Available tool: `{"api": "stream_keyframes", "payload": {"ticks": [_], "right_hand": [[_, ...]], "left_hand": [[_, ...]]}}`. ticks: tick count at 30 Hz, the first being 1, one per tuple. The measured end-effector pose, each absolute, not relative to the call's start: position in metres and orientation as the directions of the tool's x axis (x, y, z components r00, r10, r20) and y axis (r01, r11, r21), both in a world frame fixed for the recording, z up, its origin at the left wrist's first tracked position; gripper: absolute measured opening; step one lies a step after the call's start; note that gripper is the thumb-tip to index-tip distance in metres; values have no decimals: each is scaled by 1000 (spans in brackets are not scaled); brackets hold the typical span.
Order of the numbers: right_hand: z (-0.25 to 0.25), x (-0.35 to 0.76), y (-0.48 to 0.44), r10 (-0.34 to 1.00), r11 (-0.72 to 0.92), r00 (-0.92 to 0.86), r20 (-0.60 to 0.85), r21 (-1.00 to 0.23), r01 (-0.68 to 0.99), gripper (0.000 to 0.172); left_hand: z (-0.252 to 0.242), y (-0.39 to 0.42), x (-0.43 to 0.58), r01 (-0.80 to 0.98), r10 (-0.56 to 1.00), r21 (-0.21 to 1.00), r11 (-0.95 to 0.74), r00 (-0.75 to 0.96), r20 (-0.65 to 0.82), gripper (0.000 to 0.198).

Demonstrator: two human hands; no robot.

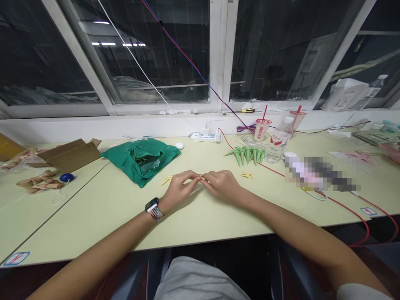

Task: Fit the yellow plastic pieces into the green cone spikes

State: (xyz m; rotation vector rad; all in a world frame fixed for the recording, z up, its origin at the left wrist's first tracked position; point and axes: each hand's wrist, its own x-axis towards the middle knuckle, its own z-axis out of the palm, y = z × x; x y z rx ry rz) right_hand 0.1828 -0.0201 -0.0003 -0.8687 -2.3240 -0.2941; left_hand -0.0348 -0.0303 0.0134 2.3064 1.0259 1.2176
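Observation:
My left hand (181,186) and my right hand (222,185) meet fingertip to fingertip on the pale green table (200,216). Both are closed in a pinch around a tiny yellow piece (203,178) held between them. A watch and a beaded band sit on my left wrist. More small yellow pieces (166,180) lie just left of my left hand, and another little group of yellow pieces (246,175) lies to the right of my right hand. Several green paper cones (248,154) lie beyond my right hand.
A green plastic bag (142,159) lies at the back left, beside an open cardboard box (70,155). A power strip (206,136), a paper cup (261,129) and a water bottle (279,143) stand near the window. A red cable (340,205) runs across the right side.

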Motion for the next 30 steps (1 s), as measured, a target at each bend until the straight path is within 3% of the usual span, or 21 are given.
{"api": "stream_keyframes", "payload": {"ticks": [7,15,18,24,30], "right_hand": [[-5,185,-16,524,780,-580,624,-78,621,26],[-4,184,-14,367,782,-658,658,165,601,32],[-3,183,-14,301,774,-654,694,223,592,31],[-1,185,-13,258,776,-644,720,243,582,28],[0,187,-15,256,803,-627,736,199,561,24]], "left_hand": [[13,-32,-32,431,765,632,-644,343,546,20],[12,-30,-30,411,835,729,-547,319,447,30],[12,-30,-30,366,842,762,-534,316,438,25],[13,-29,-30,193,852,872,-449,386,354,21],[14,-26,-30,171,869,906,-387,397,296,23]]}}
